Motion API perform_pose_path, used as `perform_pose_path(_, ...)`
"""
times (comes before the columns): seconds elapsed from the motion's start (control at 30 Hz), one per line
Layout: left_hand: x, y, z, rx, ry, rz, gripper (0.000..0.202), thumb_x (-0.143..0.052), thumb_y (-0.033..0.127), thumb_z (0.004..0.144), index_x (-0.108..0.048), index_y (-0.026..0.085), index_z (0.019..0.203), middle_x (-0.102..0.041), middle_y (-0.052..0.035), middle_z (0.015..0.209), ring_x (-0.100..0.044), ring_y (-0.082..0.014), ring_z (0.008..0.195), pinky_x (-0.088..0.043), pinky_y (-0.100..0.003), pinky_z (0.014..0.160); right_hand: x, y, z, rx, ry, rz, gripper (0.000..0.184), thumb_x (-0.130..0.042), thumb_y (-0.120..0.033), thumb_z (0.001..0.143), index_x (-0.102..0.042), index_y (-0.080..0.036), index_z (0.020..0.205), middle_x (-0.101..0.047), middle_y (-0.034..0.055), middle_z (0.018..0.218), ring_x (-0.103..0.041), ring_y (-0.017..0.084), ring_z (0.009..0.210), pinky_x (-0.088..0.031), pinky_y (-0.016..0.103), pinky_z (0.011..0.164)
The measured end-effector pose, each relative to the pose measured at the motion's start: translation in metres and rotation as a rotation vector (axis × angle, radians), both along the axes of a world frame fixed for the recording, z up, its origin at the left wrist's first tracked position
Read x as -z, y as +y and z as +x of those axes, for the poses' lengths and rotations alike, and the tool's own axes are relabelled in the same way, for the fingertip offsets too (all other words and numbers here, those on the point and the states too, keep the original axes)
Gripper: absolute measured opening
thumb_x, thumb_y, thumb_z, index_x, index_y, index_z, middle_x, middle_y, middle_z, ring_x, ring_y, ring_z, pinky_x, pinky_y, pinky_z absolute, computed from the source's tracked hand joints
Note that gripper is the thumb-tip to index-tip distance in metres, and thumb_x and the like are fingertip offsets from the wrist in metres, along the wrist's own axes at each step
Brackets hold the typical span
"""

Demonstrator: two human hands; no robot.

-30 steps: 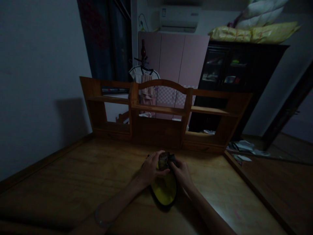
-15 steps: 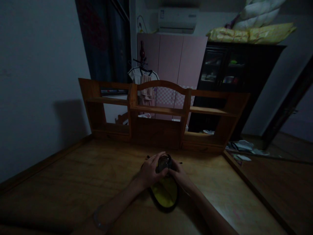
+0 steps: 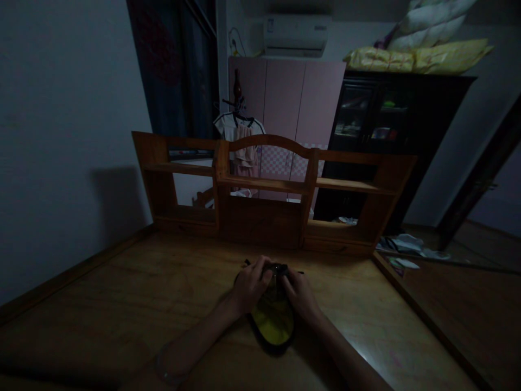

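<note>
A flat, rounded yellow-green item (image 3: 274, 323) with a dark border lies on the wooden tabletop (image 3: 163, 304). Small black tips poke out past the hands on both sides. At its far end, a small dark shiny object (image 3: 278, 268) sits between my hands; dim light hides its exact kind. My left hand (image 3: 251, 285) is closed, its fingers bent over the left side of that object. From the right, my right hand (image 3: 299, 293) grips its edge with thumb and fingers. A band circles my left wrist.
A wooden shelf unit (image 3: 264, 184) with several compartments runs along the table's far edge. The wall (image 3: 73, 136) borders the left side, and a raised wooden edge (image 3: 423, 309) the right. Beyond stand pink cabinets (image 3: 285, 98) and a dark cupboard (image 3: 391, 119).
The dark shiny object has been tilted and lowered between my hands, so its broad face no longer shows. My left fingers have curled in more; the yellow-green item stays in place.
</note>
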State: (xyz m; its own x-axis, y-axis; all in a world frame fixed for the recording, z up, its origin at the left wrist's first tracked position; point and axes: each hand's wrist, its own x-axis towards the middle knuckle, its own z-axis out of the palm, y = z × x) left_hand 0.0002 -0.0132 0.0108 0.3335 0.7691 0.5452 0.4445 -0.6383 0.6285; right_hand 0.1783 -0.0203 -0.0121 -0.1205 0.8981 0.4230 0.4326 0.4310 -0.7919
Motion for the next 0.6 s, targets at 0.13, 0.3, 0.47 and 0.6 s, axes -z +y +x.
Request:
perform_pose_path(0.13, -0.004, 0.000, 0.001, 0.004, -0.057, 0.067, 0.028, -0.033, 0.037, 0.095, -0.053, 0.023, 0.109, -0.056, -0.0065, 0.115, -0.053, -0.0202, 0.109, -0.041, -0.034, 0.095, -0.001, -0.001, -0.002, 0.007, -0.012, 0.012, 0.027, -0.048, -0.029, 0.088, -0.065, -0.019, 0.107, -0.070, 0.0081, 0.095, -0.063, 0.025, 0.087, -0.048, 0.032, 0.080)
perform_pose_path(0.3, -0.005, -0.001, 0.002, -0.053, -0.024, 0.086, 0.024, -0.038, 0.038, 0.093, -0.055, 0.021, 0.095, -0.054, -0.0052, 0.097, -0.054, -0.0195, 0.094, -0.044, -0.033, 0.085, 0.003, 0.000, -0.003, -0.048, -0.001, 0.044, 0.040, -0.051, -0.024, 0.085, -0.055, -0.017, 0.123, -0.067, 0.0084, 0.105, -0.062, 0.024, 0.092, -0.048, 0.034, 0.084)
perform_pose_path(0.47, -0.008, 0.001, 0.003, -0.066, -0.047, 0.082, 0.023, -0.037, 0.034, 0.094, -0.053, 0.020, 0.085, -0.052, -0.0037, 0.090, -0.053, -0.0179, 0.087, -0.044, -0.031, 0.083, 0.011, 0.003, -0.004, -0.064, 0.033, 0.096, 0.045, -0.053, -0.021, 0.081, -0.054, -0.015, 0.126, -0.065, 0.0101, 0.112, -0.061, 0.025, 0.100, -0.047, 0.036, 0.090)
perform_pose_path(0.6, -0.008, 0.002, 0.004, -0.082, -0.125, 0.057, 0.030, -0.031, 0.035, 0.096, -0.055, 0.021, 0.085, -0.054, -0.0040, 0.090, -0.055, -0.0179, 0.089, -0.044, -0.031, 0.084, 0.004, 0.000, -0.008, -0.061, 0.035, 0.060, 0.028, -0.052, -0.021, 0.083, -0.065, -0.016, 0.108, -0.070, 0.0081, 0.095, -0.064, 0.024, 0.086, -0.049, 0.033, 0.080)
